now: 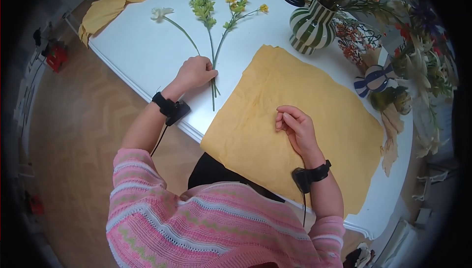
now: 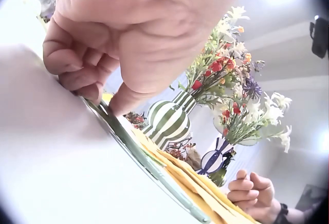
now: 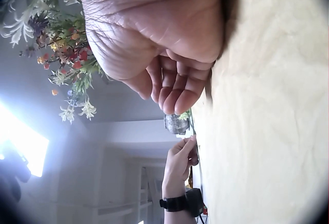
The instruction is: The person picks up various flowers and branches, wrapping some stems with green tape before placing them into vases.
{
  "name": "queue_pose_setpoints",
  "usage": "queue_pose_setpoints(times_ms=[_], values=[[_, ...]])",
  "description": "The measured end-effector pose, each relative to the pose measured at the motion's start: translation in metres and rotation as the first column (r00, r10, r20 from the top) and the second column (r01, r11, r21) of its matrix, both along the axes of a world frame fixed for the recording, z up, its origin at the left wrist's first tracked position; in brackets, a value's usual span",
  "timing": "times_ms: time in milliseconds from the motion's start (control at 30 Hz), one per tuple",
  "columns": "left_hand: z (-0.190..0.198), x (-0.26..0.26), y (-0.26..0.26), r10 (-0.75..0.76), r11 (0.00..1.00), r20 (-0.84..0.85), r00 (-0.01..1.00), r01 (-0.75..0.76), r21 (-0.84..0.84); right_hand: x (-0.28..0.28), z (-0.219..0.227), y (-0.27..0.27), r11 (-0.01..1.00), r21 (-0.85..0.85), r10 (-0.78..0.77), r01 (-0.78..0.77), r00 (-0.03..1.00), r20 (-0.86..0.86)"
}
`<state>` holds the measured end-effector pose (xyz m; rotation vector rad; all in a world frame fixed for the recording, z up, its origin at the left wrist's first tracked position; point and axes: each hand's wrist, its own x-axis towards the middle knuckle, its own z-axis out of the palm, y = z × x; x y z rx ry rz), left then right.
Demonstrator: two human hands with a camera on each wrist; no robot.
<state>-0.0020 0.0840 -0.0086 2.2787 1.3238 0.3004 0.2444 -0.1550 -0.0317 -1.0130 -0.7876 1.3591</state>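
Observation:
In the head view my left hand (image 1: 195, 73) pinches a few green flower stems (image 1: 215, 87) low down, close over the white table (image 1: 118, 37). Thumb and fingertips meet on the stems (image 2: 128, 136) in the left wrist view. Beyond the hand the stems fan out to a white flower (image 1: 161, 14), a pale green leafy spray (image 1: 202, 7) and a sprig with yellow flowers (image 1: 237, 5). My right hand (image 1: 298, 129) rests over the large yellow wrapping sheet (image 1: 324, 96), its fingers loosely curled and holding nothing.
A green-striped vase (image 1: 312, 26) with flowers stands at the back right. Near it lies a blue-striped vase (image 1: 376, 78). Another crumpled yellow sheet (image 1: 108, 10) hangs over the far left edge. Dried leaves (image 1: 392, 130) lie by the right edge.

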Motion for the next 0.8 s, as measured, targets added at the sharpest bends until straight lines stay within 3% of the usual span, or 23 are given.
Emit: queue_pose_setpoints(times_ms=[67,133,167,233,267,333,367,433,467,533,600,667,733,800], values=[[-0.006,0.000,0.004,0.009,0.999,0.022,1.000,-0.008,-0.038,0.000,-0.001,0.001,1.000,0.009,-0.007,0.007,1.000,-0.002],[-0.013,-0.002,0.006,0.072,0.979,0.200,0.977,-0.030,-0.202,0.000,0.001,0.001,1.000,0.005,0.001,-0.001,1.000,0.006],[-0.011,-0.003,0.003,0.075,0.979,0.201,0.977,-0.033,-0.203,-0.001,0.002,0.001,1.000,0.007,-0.001,0.000,1.000,0.007],[-0.009,-0.002,-0.007,0.227,0.877,0.480,0.848,0.037,-0.480,-0.001,0.001,0.001,1.000,0.004,0.000,0.000,1.000,0.010],[-0.006,0.000,-0.014,0.225,0.876,0.479,0.849,0.039,-0.480,0.000,0.001,0.001,1.000,0.002,-0.002,0.002,1.000,0.011],[0.001,0.008,-0.026,0.274,0.838,0.730,0.626,0.218,-0.501,0.000,0.001,0.001,1.000,0.000,-0.004,0.004,1.000,0.013],[0.008,0.013,-0.030,0.275,0.837,0.728,0.629,0.216,-0.503,0.000,0.000,0.001,1.000,-0.004,-0.003,0.003,1.000,0.015],[0.020,0.025,-0.041,0.252,0.861,0.819,0.516,0.267,-0.433,0.000,-0.002,0.001,1.000,0.002,0.001,-0.001,1.000,0.008],[0.022,0.031,-0.045,0.254,0.861,0.819,0.515,0.265,-0.433,0.001,-0.002,0.001,1.000,0.011,0.003,-0.003,1.000,0.005],[0.026,0.045,-0.051,0.316,0.810,0.876,0.364,0.377,-0.449,0.000,-0.001,0.001,1.000,0.005,0.005,-0.006,1.000,0.014],[0.031,0.056,-0.063,0.318,0.804,0.882,0.348,0.395,-0.445,0.001,-0.001,0.000,1.000,0.000,-0.005,0.005,1.000,0.021],[0.032,0.067,-0.078,0.416,0.780,0.888,0.196,0.426,-0.459,0.001,-0.002,0.001,1.000,0.003,0.012,-0.012,1.000,0.014],[0.029,0.079,-0.091,0.426,0.771,0.892,0.152,0.454,-0.446,0.002,-0.003,0.000,1.000,0.006,0.016,-0.016,1.000,0.013],[0.029,0.095,-0.107,0.490,0.753,0.871,-0.012,0.510,-0.417,0.002,-0.004,0.000,1.000,0.011,0.028,-0.028,1.000,0.011]])
